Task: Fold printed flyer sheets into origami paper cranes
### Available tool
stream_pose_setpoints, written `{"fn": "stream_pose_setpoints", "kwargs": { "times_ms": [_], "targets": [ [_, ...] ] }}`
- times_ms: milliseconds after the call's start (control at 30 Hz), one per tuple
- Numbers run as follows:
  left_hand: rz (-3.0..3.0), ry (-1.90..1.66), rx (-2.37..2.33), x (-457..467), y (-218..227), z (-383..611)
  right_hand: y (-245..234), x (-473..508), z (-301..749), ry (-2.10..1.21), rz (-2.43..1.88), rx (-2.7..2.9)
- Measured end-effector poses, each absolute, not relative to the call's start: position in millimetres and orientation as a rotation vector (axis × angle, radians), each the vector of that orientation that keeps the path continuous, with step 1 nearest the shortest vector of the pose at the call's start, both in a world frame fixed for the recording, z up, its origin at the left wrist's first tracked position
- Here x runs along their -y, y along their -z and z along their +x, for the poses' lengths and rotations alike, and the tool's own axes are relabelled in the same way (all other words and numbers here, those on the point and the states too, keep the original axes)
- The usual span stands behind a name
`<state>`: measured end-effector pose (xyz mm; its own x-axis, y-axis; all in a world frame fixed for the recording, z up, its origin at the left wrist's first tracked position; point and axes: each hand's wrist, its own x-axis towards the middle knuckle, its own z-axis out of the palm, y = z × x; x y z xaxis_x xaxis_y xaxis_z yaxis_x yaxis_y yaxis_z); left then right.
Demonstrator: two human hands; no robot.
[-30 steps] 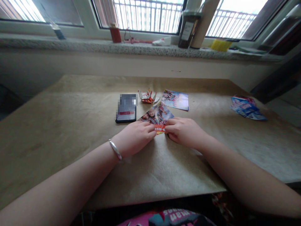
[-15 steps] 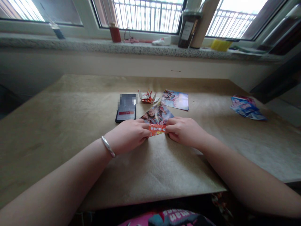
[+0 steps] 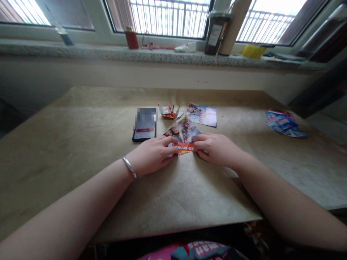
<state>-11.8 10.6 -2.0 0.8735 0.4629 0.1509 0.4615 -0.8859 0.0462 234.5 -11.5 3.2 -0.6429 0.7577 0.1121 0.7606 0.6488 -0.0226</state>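
A folded sheet of printed paper (image 3: 187, 131) lies on the table in front of me. A photo-like print covers its upper part, and an orange strip with white characters runs along its near edge. At the near left corner, my left hand (image 3: 154, 153) has its fingers closed over the paper; a silver bangle circles that wrist. My right hand (image 3: 214, 148) pinches the near right corner between thumb and bent fingers. Just beyond the sheet stand a red and white folded paper figure (image 3: 170, 111) and a flat printed sheet (image 3: 203, 115).
A phone (image 3: 145, 126) lies left of the folded paper. Several blue and red printed packets or sheets (image 3: 286, 124) are heaped at the right on the tan table (image 3: 81, 144). A granite windowsill (image 3: 94, 52) behind holds a red container (image 3: 131, 39) and a dark jar (image 3: 215, 34).
My left hand has slid slightly right along the paper's near edge, its fingers reaching further over the orange strip. My right hand has shifted slightly right.
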Motion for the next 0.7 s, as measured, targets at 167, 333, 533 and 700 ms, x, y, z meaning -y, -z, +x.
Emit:
{"fn": "stream_pose_setpoints", "kwargs": {
  "times_ms": [167, 333, 533, 700],
  "targets": [
    [3.022, -0.269, -0.733, -10.7, 5.0, -10.5, -6.5, 7.6, 242.8, 0.003, -1.371, 2.74],
    [3.047, -0.301, -0.757, -10.8, 8.0, -10.7, -4.1, 5.1, 243.2, 0.043, -1.395, 2.68],
    [3.027, -0.242, -0.705, -10.4, 8.7, -11.6, 3.3, 3.1, 240.8, 0.09, -1.268, 2.538],
    [2.949, -0.251, -0.68, -10.0, 7.3, -11.1, 5.1, 2.0, 241.4, 0.114, -1.301, 2.474]
  ]
}}
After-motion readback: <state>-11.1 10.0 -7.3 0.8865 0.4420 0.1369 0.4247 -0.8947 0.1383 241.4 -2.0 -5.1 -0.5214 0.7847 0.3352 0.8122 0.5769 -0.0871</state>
